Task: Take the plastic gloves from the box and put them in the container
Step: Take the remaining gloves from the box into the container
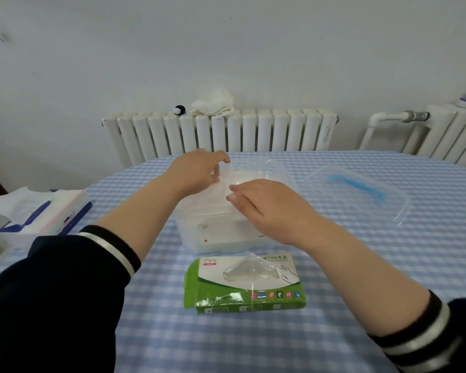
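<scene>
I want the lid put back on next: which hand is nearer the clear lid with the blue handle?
Right. The right hand is over the container, beside the lid; the left hand is over the container's far-left side.

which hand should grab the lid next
Right, probably. The clear lid lies on the table to the right of the container, nearer the right hand; the left hand pinches a plastic glove.

Tissue pack (38, 211) cut by left edge; glove box (244, 284) print unreadable; second radiator (447, 135) cropped right.
</scene>
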`<action>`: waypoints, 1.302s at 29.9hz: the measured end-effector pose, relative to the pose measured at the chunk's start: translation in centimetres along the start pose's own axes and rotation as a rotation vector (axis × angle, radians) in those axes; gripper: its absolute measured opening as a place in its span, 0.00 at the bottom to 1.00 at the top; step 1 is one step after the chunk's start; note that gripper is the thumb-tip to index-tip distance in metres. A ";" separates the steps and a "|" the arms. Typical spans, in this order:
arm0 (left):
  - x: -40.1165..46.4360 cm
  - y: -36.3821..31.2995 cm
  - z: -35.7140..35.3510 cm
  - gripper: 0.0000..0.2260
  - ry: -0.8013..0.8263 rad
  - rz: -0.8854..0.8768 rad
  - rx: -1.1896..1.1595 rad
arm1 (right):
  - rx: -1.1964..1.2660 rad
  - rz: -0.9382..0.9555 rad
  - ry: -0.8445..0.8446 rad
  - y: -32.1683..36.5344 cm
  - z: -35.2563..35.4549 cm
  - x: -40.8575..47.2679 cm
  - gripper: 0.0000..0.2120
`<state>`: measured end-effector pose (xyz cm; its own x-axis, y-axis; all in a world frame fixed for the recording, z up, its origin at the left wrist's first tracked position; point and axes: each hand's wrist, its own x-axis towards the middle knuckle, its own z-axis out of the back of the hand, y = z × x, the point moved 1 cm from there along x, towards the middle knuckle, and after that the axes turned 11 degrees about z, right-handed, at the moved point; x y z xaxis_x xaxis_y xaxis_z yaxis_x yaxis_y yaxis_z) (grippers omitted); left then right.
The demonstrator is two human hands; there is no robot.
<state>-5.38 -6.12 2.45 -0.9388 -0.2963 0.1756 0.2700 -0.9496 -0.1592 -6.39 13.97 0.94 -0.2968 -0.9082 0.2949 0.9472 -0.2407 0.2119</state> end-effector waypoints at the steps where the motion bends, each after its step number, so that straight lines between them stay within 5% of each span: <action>1: 0.0 0.0 0.1 0.21 -0.023 -0.022 0.048 | 0.025 -0.049 0.109 0.0 0.3 0.9 0.27; 5: -1.5 -0.1 1.2 0.23 -0.199 -0.055 0.326 | 0.090 -0.201 0.402 -0.4 0.7 3.2 0.33; 7: -2.8 -0.2 1.6 0.19 -0.231 -0.055 0.230 | 0.119 -0.218 0.437 -0.7 0.9 3.8 0.32; 11: -4.5 -0.8 1.5 0.11 0.219 0.076 0.082 | 0.143 -0.233 0.450 -1.2 1.1 4.1 0.32; 14: -4.7 -0.8 1.7 0.13 0.352 0.129 0.143 | 0.160 -0.225 0.429 -1.3 0.9 3.8 0.30; 17: -4.5 -0.6 1.7 0.13 0.316 0.147 0.122 | 0.148 -0.180 0.256 -1.8 0.9 2.8 0.25; 21: -5.2 -0.1 1.6 0.12 0.208 0.142 0.030 | 0.184 -0.016 -0.333 -2.0 1.0 -0.3 0.12; 23: -6.2 -0.2 1.4 0.10 0.036 0.119 -0.057 | 0.175 0.109 -0.622 -1.3 0.9 -2.1 0.08; 25: -7.8 -0.8 1.2 0.09 -0.277 0.040 -0.222 | 0.232 0.179 -0.702 -0.5 0.6 -3.8 0.08; 27: -9.9 -1.9 0.7 0.09 -0.575 -0.082 -0.406 | 0.315 0.173 -0.563 0.4 0.0 -4.9 0.09; 29: -11.8 -3.2 -1.0 0.09 -0.687 -0.175 -0.531 | 0.287 0.061 -0.262 0.9 -0.9 -5.4 0.09; 32: -14.1 -4.6 -4.8 0.08 -0.574 -0.207 -0.597 | 0.133 -0.024 0.093 0.9 -2.8 -5.9 0.12; 39: -15.9 -5.0 -8.8 0.34 -0.093 -0.041 -0.512 | 0.093 -0.068 0.056 0.6 -4.5 -6.2 0.04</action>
<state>6.27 4.24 -8.05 -0.9172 -0.2896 0.2735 0.0720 -0.7957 -0.6013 -3.39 17.95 -4.95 -0.3504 -0.9091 0.2252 0.9089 -0.2721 0.3160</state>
